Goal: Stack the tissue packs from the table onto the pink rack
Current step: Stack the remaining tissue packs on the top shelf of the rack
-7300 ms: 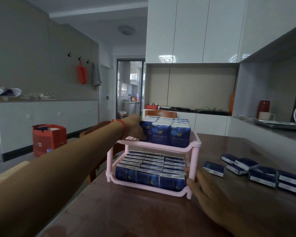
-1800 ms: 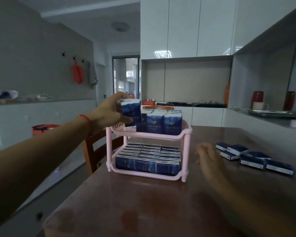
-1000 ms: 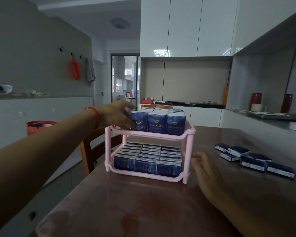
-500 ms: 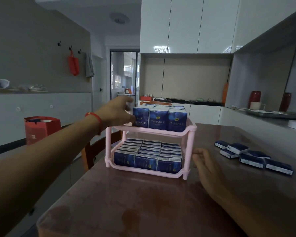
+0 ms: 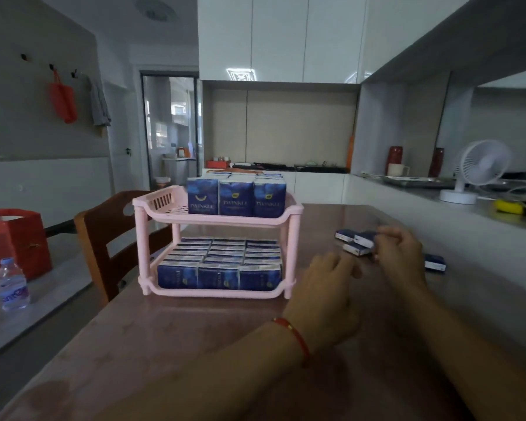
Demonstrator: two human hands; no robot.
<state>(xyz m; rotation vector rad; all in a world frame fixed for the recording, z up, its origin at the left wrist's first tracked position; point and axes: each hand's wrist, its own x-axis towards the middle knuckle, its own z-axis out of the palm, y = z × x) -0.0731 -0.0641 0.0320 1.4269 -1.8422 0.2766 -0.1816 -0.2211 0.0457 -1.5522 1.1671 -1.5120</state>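
The pink rack (image 5: 292,253) stands on the brown table (image 5: 195,344). Its top shelf carries upright blue tissue packs (image 5: 236,197) on the right, with bare shelf at the left end. Flat packs (image 5: 219,268) fill the lower shelf. A few loose packs (image 5: 351,247) lie on the table to the right, and another pack (image 5: 434,262) lies farther right. My right hand (image 5: 400,253) is over the loose packs, fingers curled around the end of one pack (image 5: 365,238). My left hand (image 5: 325,299), with a red wrist band, hovers beside the rack's right side, fingers apart and holding nothing.
A wooden chair (image 5: 104,235) stands at the table's left edge. Beyond it are a red bag (image 5: 19,241) and a water bottle (image 5: 12,284). On the counter along the right stand a white fan (image 5: 480,168), a metal tray (image 5: 416,180) and a cup (image 5: 397,169).
My left hand has let go of the pack on the top shelf and swung down to the right of the rack. My right hand has moved right onto the loose packs.
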